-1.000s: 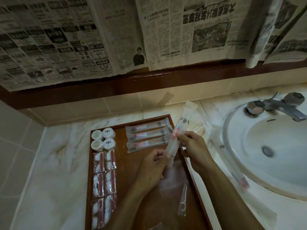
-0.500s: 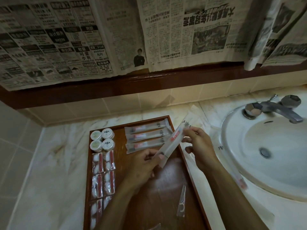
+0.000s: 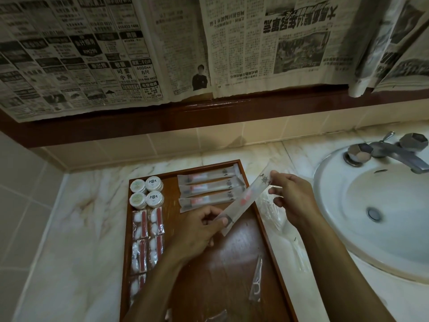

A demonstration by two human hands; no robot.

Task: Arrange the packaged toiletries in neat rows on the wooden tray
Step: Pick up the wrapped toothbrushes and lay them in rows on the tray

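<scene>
Marbled pale bench [image 3: 76,228] runs under a dark wooden ledge hung with sheets of newspaper [image 3: 162,49], and a white sink [image 3: 348,205] with a metal tap [image 3: 392,152] sits at the right. On the bench lies a wooden tray [image 3: 234,270], reddish brown with a raised rim. Along its far left corner stand four small round white pots [image 3: 146,192] in a two-by-two block. Below them, two columns of cotton packets [image 3: 148,231] with red strips run toward the viewer; five can be counted, and the lowest part is dim and partly hidden. At the far right of the tray, three long frosted sleeves [image 3: 209,190] lie side by side in a row, each showing a red patch inside and a dark emblem near its right end. A fourth sleeve of the same kind, the held packet [image 3: 246,201], is lifted at a slant above the tray's right side. The left hand [image 3: 197,231] pinches its lower end between thumb and fingers; the right hand [image 3: 294,198] pinches its upper end near the emblem. One clear-wrapped floss pick [image 3: 256,282] lies alone on the tray's near right. Clear plastic wrappers [image 3: 274,210] lie on the bench between tray and sink.
</scene>
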